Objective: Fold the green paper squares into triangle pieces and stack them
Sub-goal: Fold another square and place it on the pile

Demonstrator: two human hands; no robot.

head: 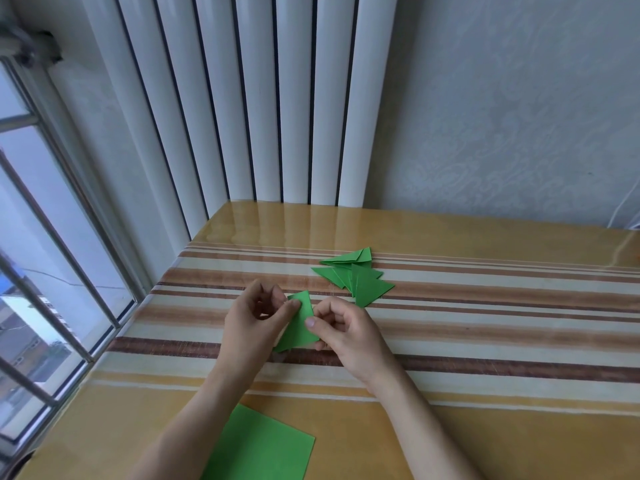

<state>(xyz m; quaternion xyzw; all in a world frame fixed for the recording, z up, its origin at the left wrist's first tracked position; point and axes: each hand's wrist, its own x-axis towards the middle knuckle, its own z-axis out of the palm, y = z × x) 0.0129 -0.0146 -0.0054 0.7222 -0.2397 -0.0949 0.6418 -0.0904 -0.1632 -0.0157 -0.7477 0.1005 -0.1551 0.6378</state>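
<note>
While both hands worked above the striped bench (485, 341), the left hand (249, 323) pinched the upper left edge of a partly folded green paper piece (299, 327), and the right hand (343, 332) pinched its right edge with thumb and curled fingers. Folded green triangles (356, 278) lay loosely piled just beyond, to the right. Flat green paper (259, 448) sat at the near edge.

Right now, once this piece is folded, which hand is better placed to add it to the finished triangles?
Probably the right hand: it pinches the green piece on the side facing the triangle pile, while the left hand grips it farther from the pile.
</note>
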